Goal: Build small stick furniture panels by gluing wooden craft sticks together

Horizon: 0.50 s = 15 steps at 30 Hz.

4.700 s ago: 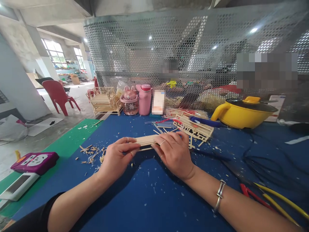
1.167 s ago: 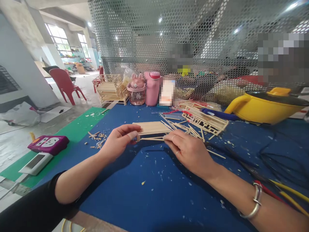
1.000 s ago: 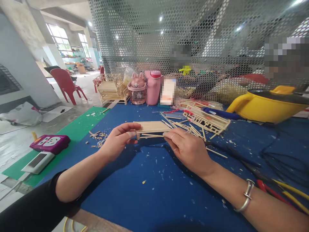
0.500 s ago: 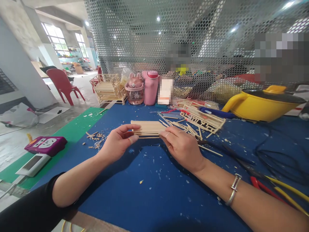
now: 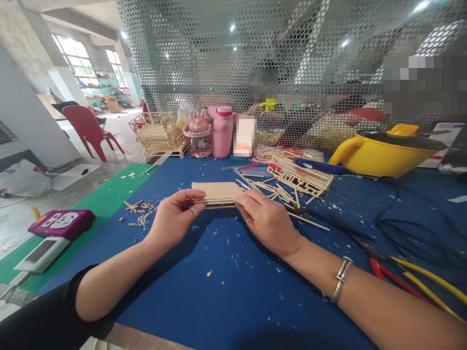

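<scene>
A single head-worn camera looks forward and down, close over the blue table (image 5: pixel 226 296), facing the mesh screen (image 5: pixel 233 63).

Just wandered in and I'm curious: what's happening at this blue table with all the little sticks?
A person is holding a small flat panel of thin wooden sticks just above the blue table, pinching its left end with the left hand and its right end with the right hand. Loose sticks and a ladder-like stick frame lie just behind, wood scraps to the left. A yellow pot, pink bottles and a finished stick model stand further back.
</scene>
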Motion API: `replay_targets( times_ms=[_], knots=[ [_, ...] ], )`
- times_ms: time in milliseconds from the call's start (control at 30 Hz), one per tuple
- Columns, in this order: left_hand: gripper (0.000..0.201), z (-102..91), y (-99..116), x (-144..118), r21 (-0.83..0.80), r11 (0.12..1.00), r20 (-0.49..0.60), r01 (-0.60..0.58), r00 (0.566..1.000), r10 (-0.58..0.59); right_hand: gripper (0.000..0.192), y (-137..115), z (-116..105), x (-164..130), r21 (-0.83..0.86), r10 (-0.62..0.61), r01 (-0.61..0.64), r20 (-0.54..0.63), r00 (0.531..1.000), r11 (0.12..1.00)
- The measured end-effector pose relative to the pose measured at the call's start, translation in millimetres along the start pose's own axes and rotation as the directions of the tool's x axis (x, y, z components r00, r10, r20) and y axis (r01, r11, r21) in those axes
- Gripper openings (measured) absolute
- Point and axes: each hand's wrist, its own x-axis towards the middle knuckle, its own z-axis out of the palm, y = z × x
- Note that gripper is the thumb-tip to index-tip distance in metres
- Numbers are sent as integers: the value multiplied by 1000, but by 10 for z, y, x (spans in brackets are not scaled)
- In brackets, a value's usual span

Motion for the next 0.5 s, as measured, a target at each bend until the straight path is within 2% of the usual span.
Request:
replay_targets(
  times_ms=[133, 200, 233, 300, 367, 433, 500],
  knots=[
    [28, -14, 1, 10, -14, 999, -10, 38, 999, -38, 23, -1, -53, -11, -31, 76, -79, -69, 995, 996],
    [31, -22, 7, 15, -21, 998, -18, 66, 998, -66, 32, 5, -83, -21, 68, 205, -201, -70, 976, 977],
    [33, -25, 11, 16, -23, 997, -22, 80, 996, -81, 38, 10, -90, -25, 141, 295, -287, -39, 955, 947],
    [36, -27, 22, 17, -21, 994, -30, 105, 994, -106, 43, 23, -84, -31, 296, 465, -466, 78, 882, 834],
    [38, -26, 34, 14, -20, 992, -37, 123, 992, -123, 38, 35, -53, -27, 432, 534, -566, 207, 820, 702],
    [38, -24, 45, 9, -26, 991, -38, 130, 991, -131, 32, 39, -14, -14, 540, 523, -570, 258, 812, 619],
    [39, -25, 55, 5, -28, 990, -36, 141, 989, -142, 27, 36, 17, 3, 605, 502, -529, 234, 833, 596]
  ],
)
